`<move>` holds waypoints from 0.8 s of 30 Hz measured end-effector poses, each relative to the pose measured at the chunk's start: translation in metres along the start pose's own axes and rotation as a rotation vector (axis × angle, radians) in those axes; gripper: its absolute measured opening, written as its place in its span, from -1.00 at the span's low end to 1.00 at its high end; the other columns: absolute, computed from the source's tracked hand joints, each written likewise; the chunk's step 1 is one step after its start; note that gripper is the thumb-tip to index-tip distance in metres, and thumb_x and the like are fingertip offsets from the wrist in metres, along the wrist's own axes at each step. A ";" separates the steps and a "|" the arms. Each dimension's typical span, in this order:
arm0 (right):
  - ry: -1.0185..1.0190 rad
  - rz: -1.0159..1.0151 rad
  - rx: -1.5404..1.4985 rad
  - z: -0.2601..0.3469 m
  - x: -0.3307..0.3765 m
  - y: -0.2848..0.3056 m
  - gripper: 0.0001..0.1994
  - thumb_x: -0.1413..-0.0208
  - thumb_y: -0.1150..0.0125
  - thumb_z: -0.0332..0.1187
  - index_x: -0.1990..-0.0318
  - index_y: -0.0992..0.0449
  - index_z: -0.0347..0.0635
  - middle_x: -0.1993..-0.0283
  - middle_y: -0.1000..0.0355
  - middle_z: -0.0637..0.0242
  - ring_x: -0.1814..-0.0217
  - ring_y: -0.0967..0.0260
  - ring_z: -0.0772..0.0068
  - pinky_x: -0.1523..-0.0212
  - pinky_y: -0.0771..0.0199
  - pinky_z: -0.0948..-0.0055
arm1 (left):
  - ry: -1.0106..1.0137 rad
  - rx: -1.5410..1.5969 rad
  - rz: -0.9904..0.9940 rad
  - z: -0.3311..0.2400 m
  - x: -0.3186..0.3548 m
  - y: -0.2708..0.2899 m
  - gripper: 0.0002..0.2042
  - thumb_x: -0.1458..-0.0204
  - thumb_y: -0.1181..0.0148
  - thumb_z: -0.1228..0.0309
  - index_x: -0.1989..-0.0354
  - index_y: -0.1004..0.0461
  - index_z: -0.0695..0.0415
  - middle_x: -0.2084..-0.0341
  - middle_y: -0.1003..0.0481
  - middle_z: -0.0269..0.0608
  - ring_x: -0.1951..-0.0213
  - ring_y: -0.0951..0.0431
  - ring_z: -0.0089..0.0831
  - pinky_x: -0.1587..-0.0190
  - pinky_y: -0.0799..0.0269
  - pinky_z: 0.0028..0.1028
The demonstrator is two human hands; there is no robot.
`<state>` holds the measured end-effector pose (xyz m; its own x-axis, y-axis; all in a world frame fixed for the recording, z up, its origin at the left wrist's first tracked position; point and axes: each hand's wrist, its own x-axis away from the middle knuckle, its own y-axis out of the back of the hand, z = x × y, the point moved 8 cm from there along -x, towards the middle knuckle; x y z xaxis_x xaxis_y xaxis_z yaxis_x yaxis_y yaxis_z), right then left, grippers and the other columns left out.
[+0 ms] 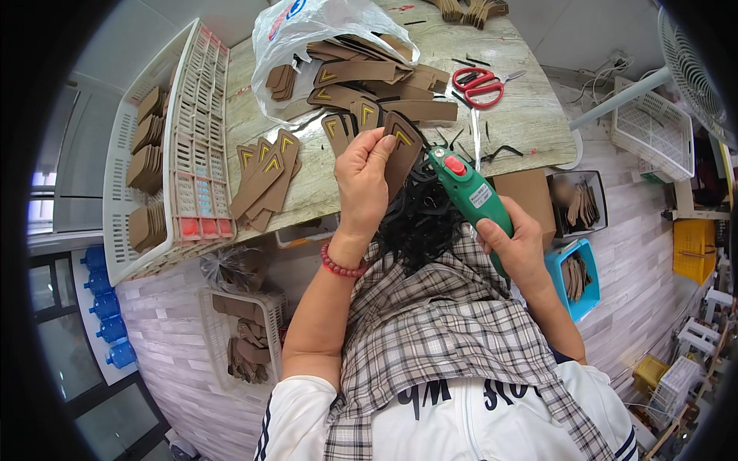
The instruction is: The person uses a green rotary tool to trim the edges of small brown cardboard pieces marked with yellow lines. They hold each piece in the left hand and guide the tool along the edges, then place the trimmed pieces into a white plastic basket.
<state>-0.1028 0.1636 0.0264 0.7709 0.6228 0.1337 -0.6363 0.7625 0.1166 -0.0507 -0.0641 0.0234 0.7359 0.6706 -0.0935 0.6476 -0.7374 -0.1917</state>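
My left hand (363,178) pinches a brown leather-like tab (402,156) with a yellow chevron and a dark edge. My right hand (516,240) is wrapped round a green handheld electric cutter (469,187) with a red button. Its head is beside the tab's right edge; I cannot tell if they touch. Below both hands, a tangle of thin black strips (424,219) lies on my checked apron (430,300). Similar tabs with chevrons (267,180) are fanned on the table to the left, and more brown strips (361,73) lie beyond my left hand.
Red-handled scissors (480,87) rest on the wooden table (523,61). A white plastic bag (288,38) spreads behind the strips. At left stands a white crate (201,154) with stacked brown pieces. A blue bin (590,296) sits right, below a fan (696,54).
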 end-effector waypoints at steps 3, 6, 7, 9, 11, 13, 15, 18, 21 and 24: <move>0.004 0.005 -0.014 0.000 -0.001 -0.002 -0.56 -0.07 -0.32 -0.15 0.04 -0.46 -0.33 0.49 -0.37 0.47 0.52 -0.24 0.73 0.51 -0.25 0.65 | -0.049 -0.073 0.021 -0.001 -0.002 0.002 -0.85 -0.15 -0.09 0.51 0.23 -0.50 0.38 0.42 -0.45 -0.36 0.37 -0.35 -0.65 0.28 -0.29 -0.64; 0.008 0.002 -0.015 0.000 -0.001 -0.002 -0.56 -0.07 -0.32 -0.16 0.04 -0.46 -0.33 0.49 -0.36 0.47 0.52 -0.24 0.73 0.51 -0.25 0.65 | -0.127 -0.192 0.072 -0.010 -0.001 0.000 -0.86 -0.14 -0.09 0.54 0.23 -0.49 0.37 0.45 -0.42 -0.33 0.40 -0.34 -0.62 0.31 -0.27 -0.62; 0.009 -0.001 -0.013 0.000 -0.001 -0.002 -0.57 -0.07 -0.32 -0.16 0.04 -0.46 -0.33 0.49 -0.36 0.47 0.52 -0.24 0.73 0.51 -0.25 0.66 | -0.161 -0.247 0.090 -0.014 0.001 -0.002 -0.87 -0.14 -0.09 0.54 0.23 -0.49 0.36 0.46 -0.41 -0.33 0.40 -0.34 -0.62 0.31 -0.27 -0.62; 0.010 -0.005 -0.021 0.000 -0.001 -0.002 -0.56 -0.07 -0.32 -0.16 0.04 -0.45 -0.33 0.49 -0.36 0.47 0.52 -0.23 0.73 0.51 -0.24 0.66 | -0.157 -0.266 0.118 -0.017 0.003 -0.005 -0.87 -0.13 -0.09 0.55 0.23 -0.50 0.35 0.46 -0.41 -0.32 0.41 -0.34 -0.60 0.32 -0.27 -0.61; 0.013 -0.007 -0.023 0.001 -0.001 -0.002 -0.56 -0.07 -0.32 -0.16 0.03 -0.45 -0.33 0.49 -0.36 0.48 0.52 -0.23 0.73 0.51 -0.24 0.66 | -0.160 -0.266 0.141 -0.018 0.004 -0.007 -0.87 -0.13 -0.09 0.55 0.23 -0.51 0.35 0.47 -0.41 -0.31 0.42 -0.34 -0.59 0.33 -0.27 -0.60; 0.017 -0.006 -0.018 0.003 -0.001 -0.002 -0.56 -0.07 -0.32 -0.16 0.03 -0.45 -0.33 0.49 -0.36 0.48 0.52 -0.23 0.73 0.51 -0.24 0.66 | -0.169 -0.250 0.158 -0.018 0.005 -0.009 -0.87 -0.12 -0.09 0.55 0.23 -0.51 0.35 0.48 -0.40 -0.31 0.42 -0.35 -0.58 0.33 -0.27 -0.59; 0.011 -0.003 -0.003 0.002 -0.001 -0.001 -0.56 -0.07 -0.32 -0.16 0.03 -0.45 -0.32 0.49 -0.36 0.48 0.52 -0.23 0.73 0.51 -0.24 0.66 | -0.163 -0.282 0.191 -0.017 0.006 -0.009 -0.87 -0.12 -0.10 0.55 0.23 -0.51 0.35 0.49 -0.41 -0.28 0.42 -0.36 -0.56 0.33 -0.28 -0.57; 0.006 0.003 0.004 0.001 -0.002 0.000 -0.56 -0.07 -0.32 -0.15 0.03 -0.45 -0.32 0.49 -0.36 0.48 0.52 -0.23 0.73 0.50 -0.24 0.66 | -0.177 -0.332 0.243 -0.020 0.006 -0.010 -0.88 -0.11 -0.10 0.56 0.24 -0.51 0.34 0.49 -0.42 -0.23 0.43 -0.38 -0.50 0.33 -0.29 -0.55; -0.001 0.011 0.004 0.001 -0.002 0.001 -0.56 -0.07 -0.32 -0.16 0.03 -0.45 -0.31 0.49 -0.36 0.48 0.52 -0.22 0.73 0.50 -0.24 0.65 | -0.199 -0.422 0.315 -0.025 0.005 -0.010 -0.87 -0.11 -0.09 0.56 0.23 -0.52 0.33 0.50 -0.38 -0.28 0.41 -0.37 -0.55 0.31 -0.26 -0.59; 0.008 0.017 0.000 0.000 -0.002 0.001 -0.57 -0.07 -0.33 -0.16 0.03 -0.46 -0.31 0.48 -0.36 0.48 0.51 -0.22 0.73 0.50 -0.24 0.65 | -0.178 -0.501 0.383 -0.025 0.002 -0.010 -0.86 -0.12 -0.08 0.56 0.21 -0.52 0.33 0.50 -0.37 -0.31 0.40 -0.36 -0.58 0.30 -0.25 -0.60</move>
<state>-0.1050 0.1631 0.0265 0.7603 0.6368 0.1280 -0.6491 0.7520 0.1149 -0.0502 -0.0572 0.0497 0.9165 0.3247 -0.2336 0.3919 -0.8459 0.3618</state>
